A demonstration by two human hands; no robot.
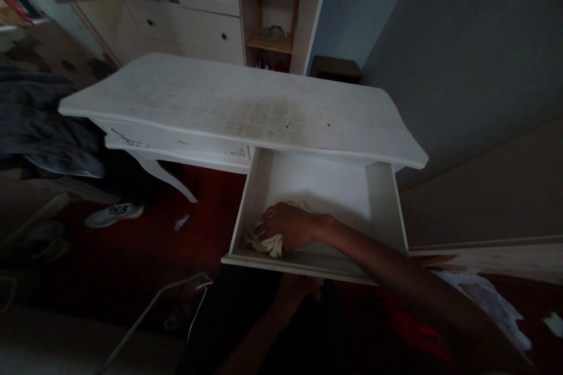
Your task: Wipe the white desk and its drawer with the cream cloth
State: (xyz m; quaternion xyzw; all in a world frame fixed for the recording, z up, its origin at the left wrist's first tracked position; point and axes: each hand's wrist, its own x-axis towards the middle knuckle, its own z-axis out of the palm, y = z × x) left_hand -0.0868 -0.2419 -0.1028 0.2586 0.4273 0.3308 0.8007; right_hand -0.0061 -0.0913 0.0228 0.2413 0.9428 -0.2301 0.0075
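A white table (197, 91) has its right drawer (325, 179) pulled out. Inside the drawer, near its front left corner, my right hand (294, 225) is closed over a crumpled cream cloth (271, 246) and presses it to the drawer bottom. Below the drawer front, in deep shade, is my left hand (301, 286); its fingers are mostly hidden, and I cannot tell whether they touch the drawer. Brownish stains mark the middle of the tabletop.
White cabinets (197, 29) and an open shelf (270, 42) stand behind the table. Dark clothing (48, 123) is heaped at the left. On the red floor lie a shoe (115, 214) and, at the right, a white plastic bag (488, 304). A pale curved tube (152, 304) rises at lower left.
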